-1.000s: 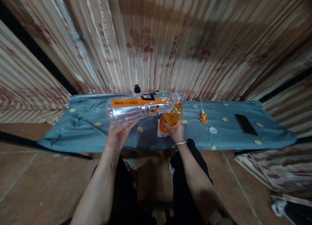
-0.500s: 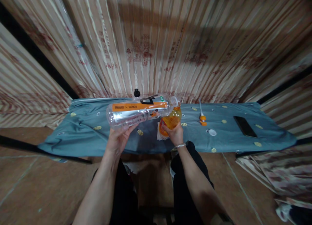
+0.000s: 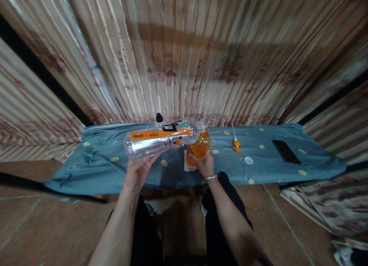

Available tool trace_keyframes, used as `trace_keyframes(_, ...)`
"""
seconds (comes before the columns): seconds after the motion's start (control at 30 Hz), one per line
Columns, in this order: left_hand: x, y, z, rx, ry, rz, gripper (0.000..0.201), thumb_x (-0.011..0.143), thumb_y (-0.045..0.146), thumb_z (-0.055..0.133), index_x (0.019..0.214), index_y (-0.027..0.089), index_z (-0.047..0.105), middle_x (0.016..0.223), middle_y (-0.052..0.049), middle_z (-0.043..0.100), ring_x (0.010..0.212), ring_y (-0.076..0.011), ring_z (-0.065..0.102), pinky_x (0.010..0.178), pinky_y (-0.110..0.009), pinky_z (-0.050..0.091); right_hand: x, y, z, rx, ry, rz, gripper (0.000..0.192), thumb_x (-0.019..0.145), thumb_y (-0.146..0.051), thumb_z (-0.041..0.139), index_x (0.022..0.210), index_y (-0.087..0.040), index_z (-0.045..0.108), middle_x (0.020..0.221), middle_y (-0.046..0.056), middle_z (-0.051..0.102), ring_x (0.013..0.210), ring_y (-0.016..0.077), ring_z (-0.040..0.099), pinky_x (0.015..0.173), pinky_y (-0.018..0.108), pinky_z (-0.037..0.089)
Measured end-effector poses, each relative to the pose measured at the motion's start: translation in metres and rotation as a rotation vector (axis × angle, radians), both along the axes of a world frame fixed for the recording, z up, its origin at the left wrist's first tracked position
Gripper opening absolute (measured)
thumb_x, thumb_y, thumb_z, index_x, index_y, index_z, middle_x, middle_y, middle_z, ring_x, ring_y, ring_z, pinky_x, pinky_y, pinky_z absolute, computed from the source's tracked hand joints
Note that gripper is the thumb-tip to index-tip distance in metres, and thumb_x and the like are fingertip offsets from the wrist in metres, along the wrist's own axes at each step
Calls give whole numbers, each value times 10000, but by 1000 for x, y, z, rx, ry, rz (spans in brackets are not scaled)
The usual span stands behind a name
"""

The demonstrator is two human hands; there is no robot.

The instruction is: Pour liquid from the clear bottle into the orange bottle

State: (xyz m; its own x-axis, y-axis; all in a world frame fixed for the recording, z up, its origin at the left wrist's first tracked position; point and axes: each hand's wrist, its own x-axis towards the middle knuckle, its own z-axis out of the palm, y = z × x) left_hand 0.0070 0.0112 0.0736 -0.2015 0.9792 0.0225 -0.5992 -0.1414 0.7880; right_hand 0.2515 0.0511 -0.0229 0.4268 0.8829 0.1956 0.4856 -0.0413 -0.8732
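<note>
1. Head view: the left hand [image 3: 138,171] cradles the large clear bottle [image 3: 161,138] sideways, mouth over the small orange bottle [image 3: 199,147], which the right hand [image 3: 203,163] grips near the table's [image 3: 94,166] front edge.
2. To pour cleanly, I'd keep the mouths aligned, tilt slowly, and hold the small one steady.
</note>
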Motion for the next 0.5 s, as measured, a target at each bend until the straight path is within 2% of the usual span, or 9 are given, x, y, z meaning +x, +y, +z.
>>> trace_keyframes(0.27, -3, 1, -2, 6, 54, -2, 802, 447, 367, 1058, 1191, 202, 805, 1066, -141, 846, 1118, -400, 786, 1092, -602, 576, -2, -1, 3, -23, -4, -3, 692, 606, -655, 809, 1100, -224, 590, 955, 143, 823, 945, 376, 795, 791, 448, 618)
trace_keyframes(0.5, -4, 1, -4, 19, 42, -19, 753, 498, 327, 1042, 1202, 212, 800, 1082, -126, 847, 1116, -364, 791, 1072, -534, 602, 0, -1, 2, -18, -13, -2, 673, 601, -673, 805, 1067, -238, 589, 935, 133, 822, 914, 370, 792, 772, 446, 612)
